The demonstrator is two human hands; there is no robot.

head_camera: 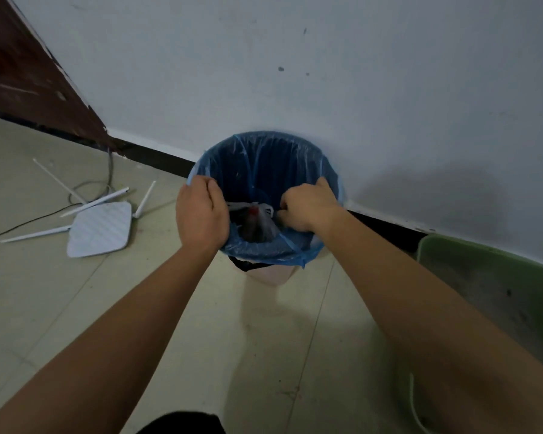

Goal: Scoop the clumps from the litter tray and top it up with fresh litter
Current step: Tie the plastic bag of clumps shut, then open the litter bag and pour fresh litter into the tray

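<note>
Down on the right, the green plastic litter tray (483, 277) sits against the wall, near a pale round bin (270, 275). Both hands clutch the bin's blue plastic liner (264, 158): the left hand (201, 214) at its left rim, the right hand (308, 208) at its right rim. A knotted clear bag (257, 223) lies inside. A white router (102, 228) lies left on the pale tiled floor (76, 308), below the white wall (358, 73).

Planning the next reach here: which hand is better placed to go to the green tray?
Right, probably. The right hand grips the blue liner on the side nearer the green tray; the left hand holds the far rim and would cross the bin.
</note>
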